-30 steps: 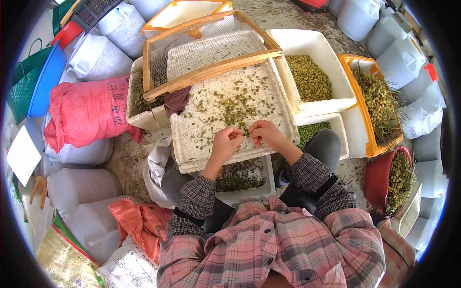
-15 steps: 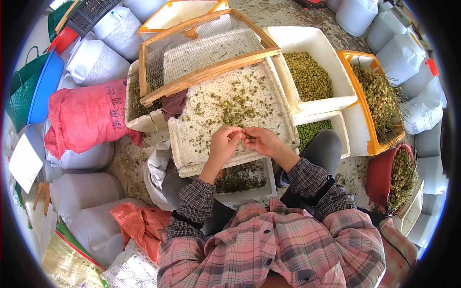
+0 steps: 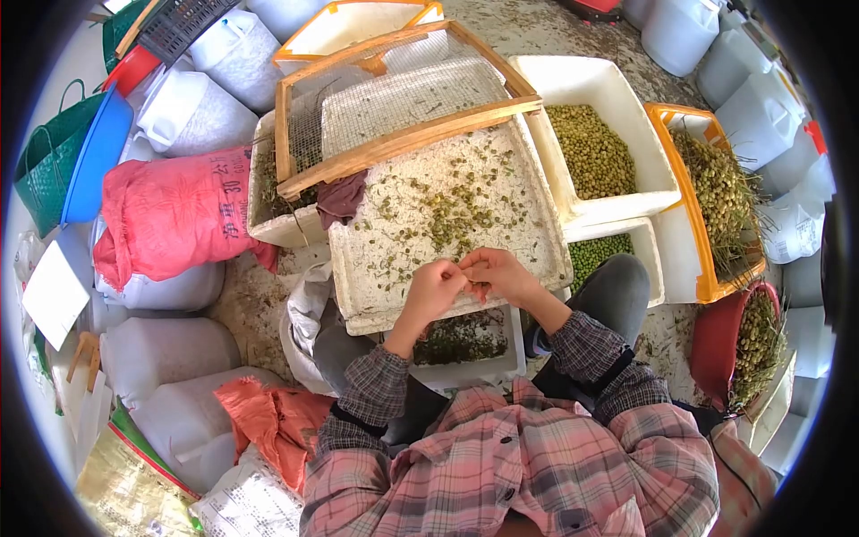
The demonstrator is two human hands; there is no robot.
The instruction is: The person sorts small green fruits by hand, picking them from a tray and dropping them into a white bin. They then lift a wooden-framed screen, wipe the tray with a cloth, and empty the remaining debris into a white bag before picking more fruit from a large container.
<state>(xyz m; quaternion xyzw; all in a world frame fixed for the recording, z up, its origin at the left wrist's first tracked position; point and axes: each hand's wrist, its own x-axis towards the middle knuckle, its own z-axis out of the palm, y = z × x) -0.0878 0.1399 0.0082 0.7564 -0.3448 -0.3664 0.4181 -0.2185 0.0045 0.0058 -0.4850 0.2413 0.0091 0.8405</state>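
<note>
My left hand (image 3: 436,290) and my right hand (image 3: 497,276) meet at the fingertips over the near edge of a white foam lid (image 3: 367,291). Both are closed in a pinch, and whatever lies between the fingers is too small to name. Small green-brown pods or seeds (image 3: 456,215) are scattered over the lid beyond my hands. A wood-framed wire screen (image 3: 407,141) rests across its far part. Below my hands, a white tray (image 3: 512,358) holds dark green bits.
At the right are foam boxes of yellowish seeds (image 3: 591,152) and green ones (image 3: 598,255), an orange-edged box of stalks (image 3: 716,188) and a red basin (image 3: 713,345). A pink sack (image 3: 179,210) and white jugs (image 3: 170,353) line the left.
The whole view has shifted, so the boxes appear slightly right and lower. My hands remain together at the fingertips, now closer to the lid's near edge, with the right fingers more curled.
</note>
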